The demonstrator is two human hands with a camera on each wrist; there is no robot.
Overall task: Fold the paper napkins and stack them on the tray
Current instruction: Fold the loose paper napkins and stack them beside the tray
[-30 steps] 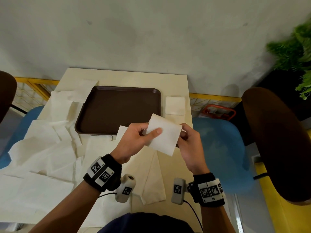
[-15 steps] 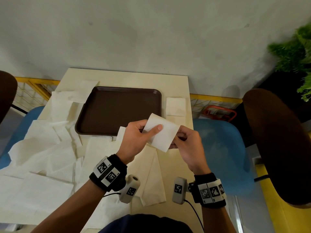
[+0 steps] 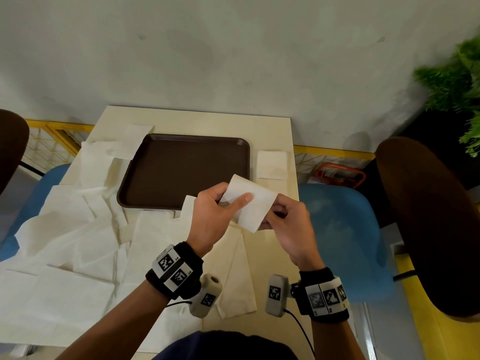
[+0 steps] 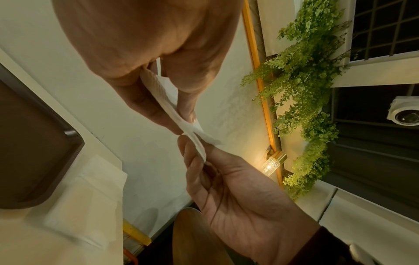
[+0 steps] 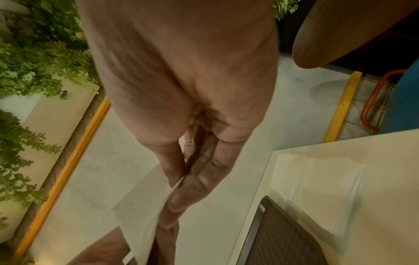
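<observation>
A pale square table stands against a plain grey-white wall, with a blue chair on either side of it and green foliage at the upper right of the frame. A dark brown rectangular plastic tray sits at the table's centre with nothing on it; a small folded white napkin lies just right of it, and loose unfolded white napkins spread over the left and lower part. Above the tray's lower right corner, the left hand and right hand each pinch one white paper napkin. Compared with a second ago the hands are closer together and the sheet looks narrower and bowed, so a further fold seems under way; stacking is not yet begun.
</observation>
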